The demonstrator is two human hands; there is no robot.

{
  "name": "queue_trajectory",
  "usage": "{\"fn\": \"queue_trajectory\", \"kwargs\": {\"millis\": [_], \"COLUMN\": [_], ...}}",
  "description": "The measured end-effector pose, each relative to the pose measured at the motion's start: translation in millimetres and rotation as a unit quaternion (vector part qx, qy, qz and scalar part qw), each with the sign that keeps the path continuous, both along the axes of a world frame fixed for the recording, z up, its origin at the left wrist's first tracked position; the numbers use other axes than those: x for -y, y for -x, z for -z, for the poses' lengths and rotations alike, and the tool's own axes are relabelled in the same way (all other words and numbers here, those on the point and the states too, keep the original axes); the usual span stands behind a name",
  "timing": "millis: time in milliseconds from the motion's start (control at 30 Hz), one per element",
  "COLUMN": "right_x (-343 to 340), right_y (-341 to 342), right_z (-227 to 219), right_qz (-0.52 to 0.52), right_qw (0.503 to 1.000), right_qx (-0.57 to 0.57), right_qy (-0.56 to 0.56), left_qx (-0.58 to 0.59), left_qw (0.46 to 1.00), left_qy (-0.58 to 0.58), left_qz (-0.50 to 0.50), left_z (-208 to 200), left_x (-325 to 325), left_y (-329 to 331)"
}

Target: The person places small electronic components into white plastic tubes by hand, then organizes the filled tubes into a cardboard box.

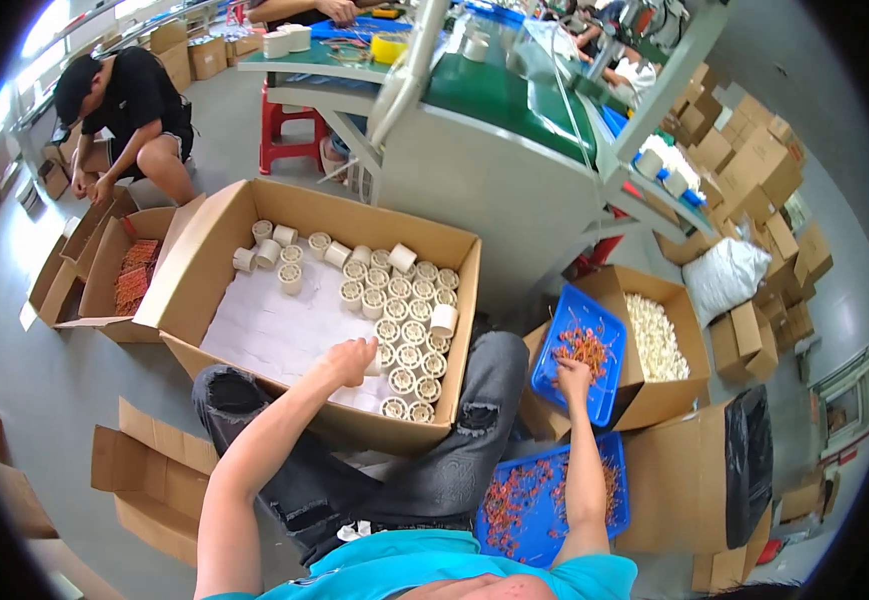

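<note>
Left hand [350, 361] holding white cup [374, 367] inside cardboard box [354, 225], fingers curling round side. Right hand [572, 374] resting at red bits [584, 346] in upper blue tray [602, 403], fingers lying close together; cannot tell if gripping any. Cup looking light, stiff, probably smooth; sidewall seeming best hold.

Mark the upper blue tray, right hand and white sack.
Upper blue tray [600, 396], head view: bare lower end.
Right hand [573, 375], head view: back of hand.
White sack [726, 270], head view: middle of front.
</note>
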State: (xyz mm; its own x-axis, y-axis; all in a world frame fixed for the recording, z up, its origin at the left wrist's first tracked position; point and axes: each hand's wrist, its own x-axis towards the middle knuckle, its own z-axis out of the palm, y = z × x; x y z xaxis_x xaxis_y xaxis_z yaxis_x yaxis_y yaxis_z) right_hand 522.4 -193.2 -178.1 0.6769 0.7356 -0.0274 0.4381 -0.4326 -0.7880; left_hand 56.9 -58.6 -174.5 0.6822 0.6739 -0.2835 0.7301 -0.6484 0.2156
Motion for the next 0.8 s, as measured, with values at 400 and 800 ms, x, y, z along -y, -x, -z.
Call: {"fn": "queue_trajectory", "kwargs": {"millis": [400,800], "right_x": [12,-48], "right_y": [-66,65], "right_z": [-104,-238], "right_qz": [-0.004,0.060], "right_qw": [0.996,0.868], "right_qx": [-0.088,0.462], "right_qy": [0.030,0.170], "left_qx": [0.157,0.418], "left_qw": [0.982,0.902], "left_qy": [-0.047,0.075], "left_qz": [-0.095,-0.077], "left_z": [-33,-29], "left_x": [3,-37], "left_y": [-13,-35]}}
